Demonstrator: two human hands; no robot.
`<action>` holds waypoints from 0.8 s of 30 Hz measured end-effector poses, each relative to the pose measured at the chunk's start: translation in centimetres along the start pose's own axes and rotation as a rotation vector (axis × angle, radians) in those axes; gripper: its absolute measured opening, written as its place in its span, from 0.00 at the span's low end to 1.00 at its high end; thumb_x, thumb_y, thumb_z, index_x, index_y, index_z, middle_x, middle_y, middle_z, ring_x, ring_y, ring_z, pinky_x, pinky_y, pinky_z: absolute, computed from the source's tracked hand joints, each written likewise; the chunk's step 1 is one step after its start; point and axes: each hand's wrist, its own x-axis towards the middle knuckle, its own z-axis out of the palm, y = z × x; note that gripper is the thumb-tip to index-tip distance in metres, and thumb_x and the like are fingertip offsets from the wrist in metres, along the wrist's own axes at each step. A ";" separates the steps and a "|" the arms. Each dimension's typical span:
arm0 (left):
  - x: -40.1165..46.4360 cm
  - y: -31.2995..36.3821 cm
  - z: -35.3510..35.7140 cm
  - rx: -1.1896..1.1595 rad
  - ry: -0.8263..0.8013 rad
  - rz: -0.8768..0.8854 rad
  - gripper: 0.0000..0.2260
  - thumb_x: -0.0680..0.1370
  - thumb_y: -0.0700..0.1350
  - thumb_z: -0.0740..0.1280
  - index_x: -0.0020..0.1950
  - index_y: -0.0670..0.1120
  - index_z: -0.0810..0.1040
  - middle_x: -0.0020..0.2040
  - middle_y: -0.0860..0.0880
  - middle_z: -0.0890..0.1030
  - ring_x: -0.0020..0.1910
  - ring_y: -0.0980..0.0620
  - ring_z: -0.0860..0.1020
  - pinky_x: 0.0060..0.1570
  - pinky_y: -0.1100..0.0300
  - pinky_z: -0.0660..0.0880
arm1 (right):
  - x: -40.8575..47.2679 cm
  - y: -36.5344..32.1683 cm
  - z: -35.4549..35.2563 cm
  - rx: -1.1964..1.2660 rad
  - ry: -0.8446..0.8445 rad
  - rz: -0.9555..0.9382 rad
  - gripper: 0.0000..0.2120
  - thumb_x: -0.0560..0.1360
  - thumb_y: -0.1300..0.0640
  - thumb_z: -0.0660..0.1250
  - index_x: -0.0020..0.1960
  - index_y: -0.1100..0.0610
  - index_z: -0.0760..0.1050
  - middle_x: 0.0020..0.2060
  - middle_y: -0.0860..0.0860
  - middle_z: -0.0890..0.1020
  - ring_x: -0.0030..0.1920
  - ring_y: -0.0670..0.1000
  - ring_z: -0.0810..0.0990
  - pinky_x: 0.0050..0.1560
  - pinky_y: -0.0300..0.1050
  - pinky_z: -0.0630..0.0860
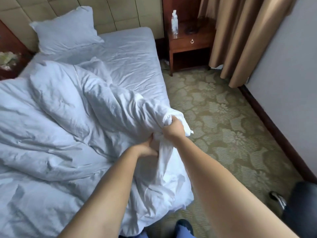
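Head view: the white duvet [60,117] lies rumpled over the near half of the bed [133,57]. 1 corner of it is drawn up into a thick, twisted bunch at the bed's right edge, just above where the carpet [214,117] begins. The duvet looks soft, bulky and limp. It is probably light for its size but awkward, sagging and folding wherever it is not held, and the smooth cover may slide over the filling inside. The best hold, I judge, is a full fistful at a corner or along an edge, taking cover and filling together. The 2 hands should be spaced apart so the cloth spreads between them.

The right hand [175,128] is furthest forward, with its fingers wrapped tight round the bunched corner, knuckles up and the arm nearly straight. The left hand [147,148] sits just behind and below it on the same bunch, its fingers curled into the fabric from the left and partly hidden by cloth. Both forearms reach in from the bottom of the frame and converge on the bunch.

Beyond, a pillow [66,31] leans at the head of the bed. A nightstand [190,47] carrying a bottle [174,23] stands beside it.
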 end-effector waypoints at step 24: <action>4.9 6.0 -8.5 0.201 0.203 -0.049 0.17 0.79 0.39 0.60 0.67 0.37 0.70 0.65 0.40 0.74 0.63 0.41 0.73 0.58 0.58 0.68 | 5.7 -10.4 -4.5 -0.589 -0.269 -0.078 0.22 0.78 0.55 0.60 0.70 0.61 0.64 0.63 0.59 0.75 0.63 0.58 0.74 0.61 0.47 0.70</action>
